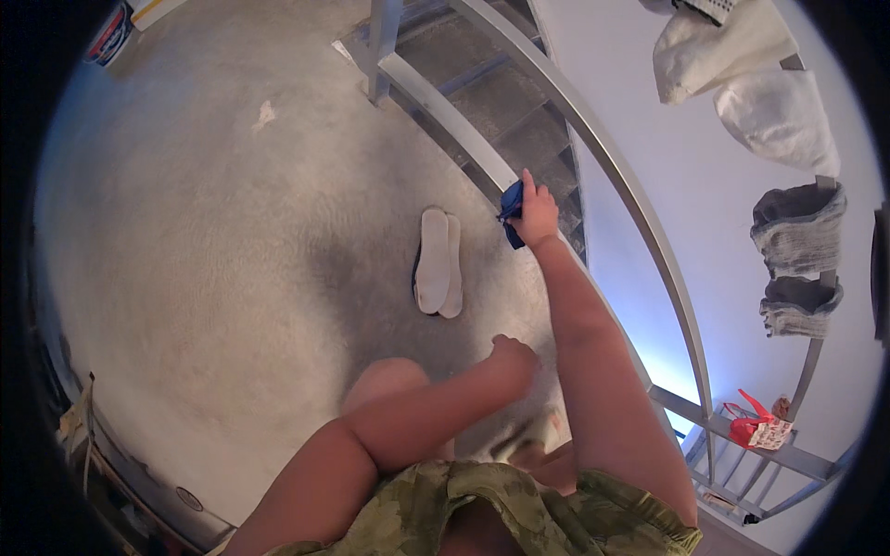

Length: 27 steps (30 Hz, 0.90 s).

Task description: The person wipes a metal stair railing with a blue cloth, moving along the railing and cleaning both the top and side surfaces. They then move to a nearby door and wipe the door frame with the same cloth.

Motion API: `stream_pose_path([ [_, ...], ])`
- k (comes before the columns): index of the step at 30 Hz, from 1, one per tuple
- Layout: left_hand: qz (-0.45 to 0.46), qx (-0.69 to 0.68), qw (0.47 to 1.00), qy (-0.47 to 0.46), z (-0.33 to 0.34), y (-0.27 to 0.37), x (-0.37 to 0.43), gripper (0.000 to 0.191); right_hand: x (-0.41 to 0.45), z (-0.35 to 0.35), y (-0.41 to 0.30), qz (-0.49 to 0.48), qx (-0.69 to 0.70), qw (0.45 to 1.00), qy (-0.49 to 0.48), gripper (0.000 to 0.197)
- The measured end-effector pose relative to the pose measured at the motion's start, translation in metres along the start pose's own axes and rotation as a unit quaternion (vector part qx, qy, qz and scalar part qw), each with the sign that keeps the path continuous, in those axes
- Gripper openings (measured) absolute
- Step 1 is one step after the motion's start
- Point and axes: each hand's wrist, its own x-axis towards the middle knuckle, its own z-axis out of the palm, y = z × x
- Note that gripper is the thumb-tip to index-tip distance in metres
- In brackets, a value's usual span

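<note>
My right hand (539, 214) reaches out over the lower metal rail (455, 128) of a stair railing. Bunched in its fingers is a dark blue cloth (513, 205), pressed against that rail, with the index finger stretched forward. Closer to my body, my left hand (514, 365) is bent in at the wrist with its fingers curled. Its palm side is hidden, so I cannot tell whether it holds anything. Beyond that hand, a pair of pale-soled slippers or insoles (436, 260) lies overlapped on the concrete floor (208, 243).
The upper metal handrail (605, 153) runs beside the tiled stairs (500, 97). Along the right hang white cloth items (775, 115) and grey knitted items (799, 226). A red bag (747, 425) sits on a metal frame (799, 462). A bucket (111, 38) stands far left; a floor drain (188, 499) lies near.
</note>
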Motion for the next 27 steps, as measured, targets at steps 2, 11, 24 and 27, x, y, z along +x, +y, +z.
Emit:
stream_pose_path([
  [2, 0.02, -0.02, 0.999, -0.017, -0.006, -0.003, 0.015, 0.025, -0.004, 0.001, 0.028, -0.042, 0.101, 0.994, 0.028, 0.102],
  [11, -0.095, -0.112, 0.984, 0.105, -0.06, -0.08, -0.051, 0.032, -0.014, 0.026, 0.004, 0.018, -0.045, 0.987, 0.152, 0.095],
  [24, -0.256, -0.08, 0.947, 0.179, -0.026, -0.125, -0.099, 0.05, 0.27, 0.044, -0.258, -0.032, 0.03, 0.956, 0.289, 0.048],
  [27, -0.37, 0.001, 0.906, 0.206, -0.002, -0.128, -0.124, 0.049, 0.269, 0.04, -0.267, -0.01, 0.07, 0.973, 0.219, 0.076],
])
